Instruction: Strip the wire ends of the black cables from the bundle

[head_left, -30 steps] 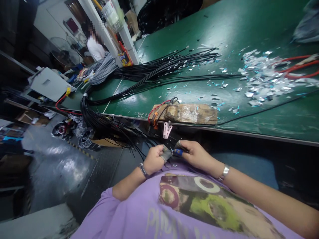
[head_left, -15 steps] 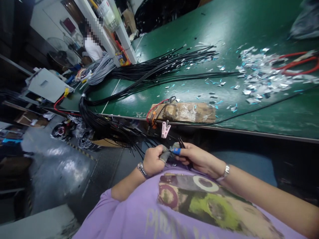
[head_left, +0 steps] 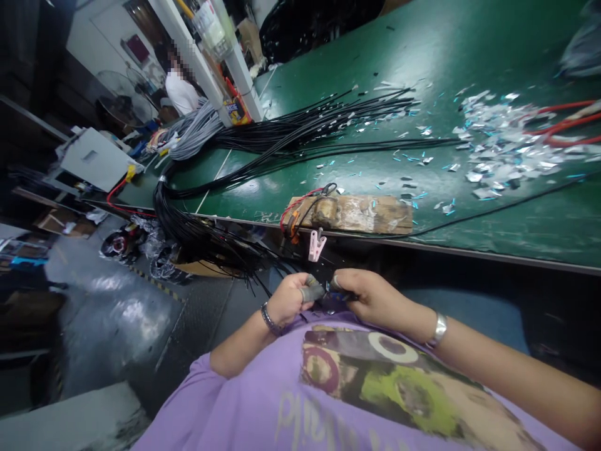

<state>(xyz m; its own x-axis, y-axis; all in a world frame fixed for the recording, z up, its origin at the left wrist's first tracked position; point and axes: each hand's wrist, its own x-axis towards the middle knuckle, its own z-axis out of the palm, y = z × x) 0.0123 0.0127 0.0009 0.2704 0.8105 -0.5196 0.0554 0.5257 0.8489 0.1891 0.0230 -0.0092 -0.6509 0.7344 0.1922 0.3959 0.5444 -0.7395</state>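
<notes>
Purple cloth, a shirt [head_left: 244, 388], lies just behind the fingers of a person at a green bench [head_left: 446, 62]. On the left hand [head_left: 287, 302], thumb and forefinger in grey wraps [head_left: 312, 292] are pinched together, apparently on a thin cable end [head_left: 327, 287] in the small gap between the two hands. The right hand [head_left: 375, 302] curls in close from the other side, its fingertips bent over something dark [head_left: 346, 295] and mostly hidden; I cannot tell how firmly it grips. The fingertips sit this near, I judge, so both hands can attend to one tiny spot; the wraps probably guard the skin.

Left of the fingers, black cables [head_left: 192, 232] droop over the bench edge, a pale tie [head_left: 162, 178] seemingly keeping them gathered. Just beyond the fingers is a pink clip [head_left: 316, 245], at the edge near a wooden block [head_left: 385, 214]. Farther off to the right lie silvery scraps [head_left: 498, 150].

Pale script on the shirt ends in what looks like "ild", the rest unclear. A yellow packet [head_left: 233, 113], well beyond the fingers to the left, bears lettering too small to read.
</notes>
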